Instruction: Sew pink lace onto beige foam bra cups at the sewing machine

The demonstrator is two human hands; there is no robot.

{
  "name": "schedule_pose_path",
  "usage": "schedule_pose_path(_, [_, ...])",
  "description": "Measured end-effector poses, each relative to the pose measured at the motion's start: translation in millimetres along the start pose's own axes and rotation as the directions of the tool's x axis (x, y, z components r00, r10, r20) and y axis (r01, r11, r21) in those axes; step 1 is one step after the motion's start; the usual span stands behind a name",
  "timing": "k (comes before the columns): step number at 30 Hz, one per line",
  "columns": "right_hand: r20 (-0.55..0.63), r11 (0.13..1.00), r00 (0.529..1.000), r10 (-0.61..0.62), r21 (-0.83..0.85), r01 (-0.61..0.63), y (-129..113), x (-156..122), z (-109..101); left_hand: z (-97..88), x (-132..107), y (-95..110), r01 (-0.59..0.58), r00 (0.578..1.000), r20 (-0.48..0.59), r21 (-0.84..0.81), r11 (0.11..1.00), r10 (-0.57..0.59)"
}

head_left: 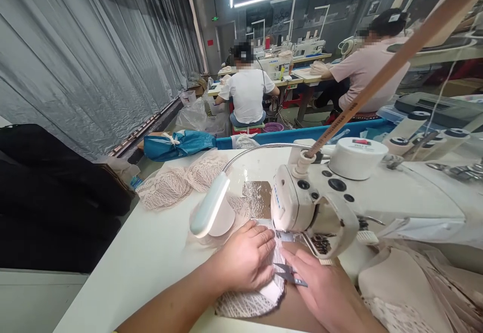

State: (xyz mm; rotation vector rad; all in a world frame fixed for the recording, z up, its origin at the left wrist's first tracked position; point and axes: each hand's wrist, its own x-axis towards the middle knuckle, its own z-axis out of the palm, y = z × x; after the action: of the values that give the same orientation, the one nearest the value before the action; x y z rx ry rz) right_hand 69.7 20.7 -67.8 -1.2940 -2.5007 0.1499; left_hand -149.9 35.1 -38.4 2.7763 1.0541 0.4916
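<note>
My left hand [249, 255] lies over a pale lace bra cup [247, 304], its fingers curled together and gripping the fabric beside the sewing machine head [294, 199]. Dark metal thread snips [290, 274] sit in my right hand [324, 285], their blades pointing left over the lace, close to my left fingertips. The cup's lower part spreads toward me, with a white lining showing at its side. The needle area is mostly hidden behind the machine head and my hands.
A lamp [211, 207] on a bent metal neck hangs left of the machine. More lace cups [169, 187] lie on the white table [132, 257]. Beige fabric [400, 277] is heaped at right, below thread cones [407, 127]. Two people sit at machines beyond.
</note>
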Motion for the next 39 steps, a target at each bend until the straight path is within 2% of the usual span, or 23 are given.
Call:
schedule_pose_path(3, [0.002,0.999,0.999,-0.048,-0.014,0.048,1,-1,-2,-2.1,2,-2,-0.006,1.0,-0.009,-0.006,1.0,0.006])
schedule_pose_path(9, [-0.012,0.994,0.994,-0.112,-0.009,0.112,2,-2,-5,-1.3,-1,-9,-0.132,0.989,0.055,-0.059,0.99,0.135])
schedule_pose_path(16, [-0.06,0.98,0.988,-0.139,-0.154,0.129,-1,-2,-3,-4.5,-1,-5,-0.098,0.993,0.062,-0.035,0.995,0.1])
schedule_pose_path(22, [-0.092,0.968,0.992,-0.083,-0.243,0.058,1,-1,13,-6.7,2,0,-0.066,0.997,0.026,-0.01,0.998,0.066])
schedule_pose_path(27, [-0.106,0.985,0.994,-0.002,-0.173,-0.016,5,-2,15,-0.9,1,-2,-0.048,0.999,-0.013,0.005,0.999,0.048])
schedule_pose_path(32, [-0.075,0.997,0.996,-0.047,-0.067,0.042,7,-4,4,0.6,-2,-4,-0.077,0.997,-0.004,-0.014,0.997,0.077])
schedule_pose_path(36, [-0.071,0.992,0.994,-0.084,-0.095,0.077,6,-4,5,2.7,-4,-6,-0.123,0.992,0.028,-0.05,0.991,0.125])
schedule_pose_path(39, [-0.11,0.987,0.99,-0.084,-0.145,0.068,5,-4,11,5.4,-4,-6,-0.109,0.994,0.02,-0.053,0.993,0.11])
